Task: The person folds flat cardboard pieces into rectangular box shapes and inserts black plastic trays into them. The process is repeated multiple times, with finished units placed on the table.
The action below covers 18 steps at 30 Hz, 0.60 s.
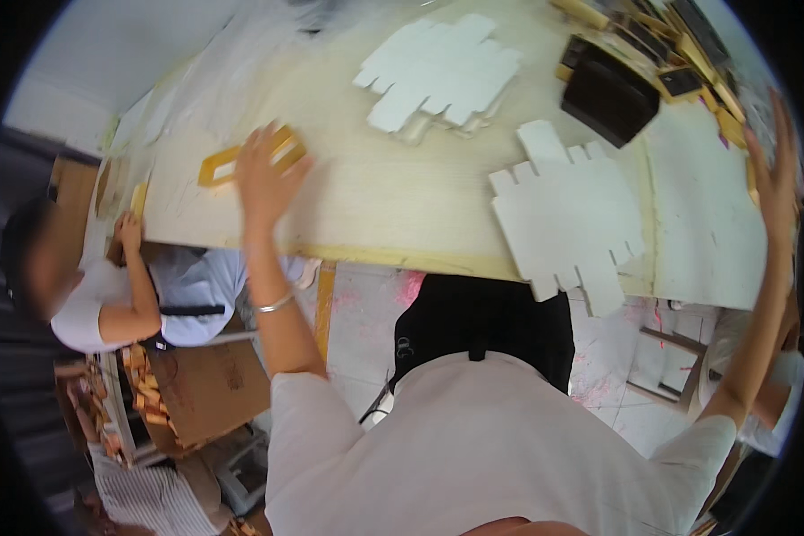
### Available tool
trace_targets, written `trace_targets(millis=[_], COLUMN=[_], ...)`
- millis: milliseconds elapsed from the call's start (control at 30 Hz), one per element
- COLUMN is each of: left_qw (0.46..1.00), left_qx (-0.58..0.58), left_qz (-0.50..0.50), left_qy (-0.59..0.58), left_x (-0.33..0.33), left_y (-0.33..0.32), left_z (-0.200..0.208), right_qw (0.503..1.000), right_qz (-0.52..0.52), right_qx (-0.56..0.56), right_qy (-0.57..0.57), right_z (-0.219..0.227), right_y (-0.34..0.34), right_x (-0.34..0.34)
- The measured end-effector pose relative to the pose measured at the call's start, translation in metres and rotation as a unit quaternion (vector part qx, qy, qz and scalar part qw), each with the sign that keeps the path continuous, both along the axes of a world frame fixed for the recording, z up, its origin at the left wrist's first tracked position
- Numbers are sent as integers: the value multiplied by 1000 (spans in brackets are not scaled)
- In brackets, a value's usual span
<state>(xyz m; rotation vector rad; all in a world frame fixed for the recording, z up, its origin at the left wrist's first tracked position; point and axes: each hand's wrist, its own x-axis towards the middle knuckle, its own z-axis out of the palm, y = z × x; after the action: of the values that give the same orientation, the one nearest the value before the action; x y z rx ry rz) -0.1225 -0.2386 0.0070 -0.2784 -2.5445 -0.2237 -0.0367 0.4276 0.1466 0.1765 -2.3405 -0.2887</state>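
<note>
On the left part of the table, my left hand lies across a yellow box-like frame with a pale window or inside. The fingers are stretched out over it and the thumb stands apart; the frame sticks out on both sides of the hand. My right hand is raised at the far right edge of the view, fingers spread, with nothing seen in it. It is nearest to a heap of yellow and dark boxes at the back right, where a larger dark brown box also sits.
Flat white die-cut card sheets lie in a far stack and a nearer stack overhanging the table's front edge. A co-worker sits at the left table end. Below stands a cardboard box. A stool is at lower right.
</note>
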Motion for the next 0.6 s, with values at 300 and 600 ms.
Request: trace_targets(millis=[300,600], left_qw=[976,877], left_qx=[-77,321], left_qz=[109,-290], left_qy=[-173,-209], left_x=[12,90], left_y=[-70,128], left_z=[-3,46], right_qw=[979,966], right_qz=[144,161], right_qx=[-70,-183], right_qy=[-126,-85], right_z=[-80,-73], right_y=[-128,-128], right_x=[-72,-73])
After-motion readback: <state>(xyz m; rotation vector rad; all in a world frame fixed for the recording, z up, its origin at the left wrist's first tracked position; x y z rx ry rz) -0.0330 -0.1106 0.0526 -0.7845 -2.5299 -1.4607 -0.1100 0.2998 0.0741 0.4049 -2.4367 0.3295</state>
